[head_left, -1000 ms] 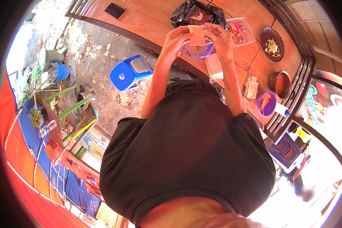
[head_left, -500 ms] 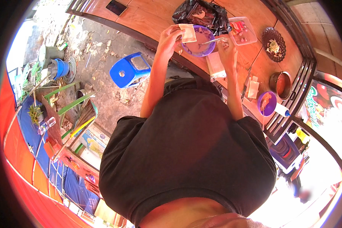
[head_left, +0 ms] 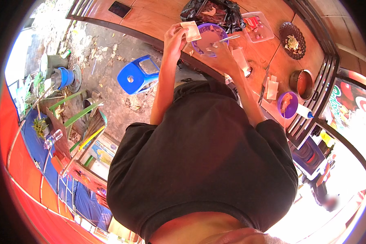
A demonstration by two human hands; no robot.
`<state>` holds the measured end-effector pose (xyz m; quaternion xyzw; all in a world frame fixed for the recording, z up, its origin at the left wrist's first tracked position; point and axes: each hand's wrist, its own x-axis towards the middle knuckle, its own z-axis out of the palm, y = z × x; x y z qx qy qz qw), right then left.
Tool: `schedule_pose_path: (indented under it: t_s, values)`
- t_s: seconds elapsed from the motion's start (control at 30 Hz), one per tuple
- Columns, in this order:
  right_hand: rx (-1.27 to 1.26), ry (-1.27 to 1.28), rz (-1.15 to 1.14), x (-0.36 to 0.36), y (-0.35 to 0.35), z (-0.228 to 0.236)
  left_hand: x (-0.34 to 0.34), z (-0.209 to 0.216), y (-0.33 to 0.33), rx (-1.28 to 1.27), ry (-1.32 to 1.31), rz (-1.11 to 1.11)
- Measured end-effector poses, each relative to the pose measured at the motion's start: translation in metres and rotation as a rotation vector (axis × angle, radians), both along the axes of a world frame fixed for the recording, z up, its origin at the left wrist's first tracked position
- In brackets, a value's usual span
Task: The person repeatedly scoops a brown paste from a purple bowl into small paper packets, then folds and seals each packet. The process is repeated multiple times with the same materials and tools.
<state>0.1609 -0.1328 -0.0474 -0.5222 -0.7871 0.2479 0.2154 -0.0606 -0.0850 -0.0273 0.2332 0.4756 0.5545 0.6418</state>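
Your right hand (head_left: 223,57) is at the near right edge of a purple bowl (head_left: 196,44), its fingertips blurred and partly hidden, so you cannot tell whether they are in the pale mix. A metal spoon (head_left: 232,37) slants across the rim beside them; whether you grip it cannot be told either. Your left hand (head_left: 174,40) pinches a pale square wrapper (head_left: 191,31) by its left edge, just over the bowl's left side; the fingertips behind it are out of sight. What lies deep in the black plastic bag (head_left: 232,14) is hard to make out, and the bag runs up to the frame's top edge. Your right forearm hides part of the table edge.

The table (head_left: 160,24) has a tan, tile-like top. Beyond your right hand lie a pale stack (head_left: 240,60), a clear tray (head_left: 265,37) with a red packet, a dark openwork dish (head_left: 286,30) of chopped food, a pot (head_left: 303,83), a second purple bowl (head_left: 293,109) and a white bottle (head_left: 303,111). A phone (head_left: 120,9) sits at the far left. A blue stool (head_left: 128,77) stands on the littered floor (head_left: 105,73); glare washes out the lower right.
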Motion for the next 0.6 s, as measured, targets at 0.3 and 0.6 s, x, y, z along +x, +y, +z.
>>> schedule_pose_path:
  t_s: [0.3,0.6]
  values:
    - [-0.162,-0.414,0.087,-0.027,0.007,0.005,-0.014,0.006,-0.004,0.010,0.013,0.048]
    - [-0.283,0.252,-0.101,-0.017,0.008,0.018,-0.007,0.007,0.001,0.035,0.027,0.052]
